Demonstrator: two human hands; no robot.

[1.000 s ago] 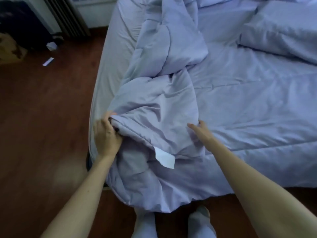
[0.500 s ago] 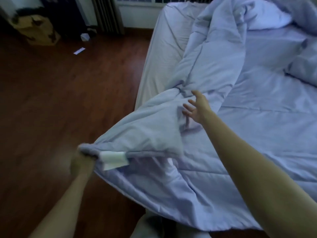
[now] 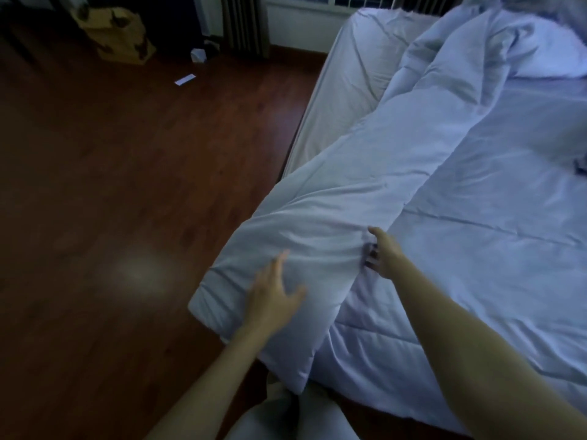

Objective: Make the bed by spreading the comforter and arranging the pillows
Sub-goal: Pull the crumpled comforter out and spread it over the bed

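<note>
Head view of a bed [image 3: 355, 74] at its near left corner, with all positions given relative to the bed. The lavender comforter [image 3: 397, 160] lies on the mattress as a long folded-over ridge running from the near left corner toward the head end, its near corner hanging past the mattress edge above the dark wooden floor [image 3: 127, 185]; the rest of the comforter lies flatter across the right part of the bed. The left hand [image 3: 273, 296] is spread, fingers apart, over the overhanging corner of the fold, with nothing clasped in it; whether the palm presses on the fabric cannot be told, as the hand is blurred. The right hand [image 3: 382, 254] is at the inner edge of the same fold, fingers curled into the fabric where the folded layer meets the flat layer, gripping it. A white pillow [image 3: 546, 55] lies at the head end, partly covered by the bunched comforter. The bare fitted sheet shows along the left side of the mattress. On the floor to the left of the bed lie a small white slip of paper [image 3: 185, 79] and, farther off by the wall, a brown paper bag [image 3: 117, 34] and a small white object [image 3: 198, 55]. Pale-clad legs of the person appear at the foot of the bed.
</note>
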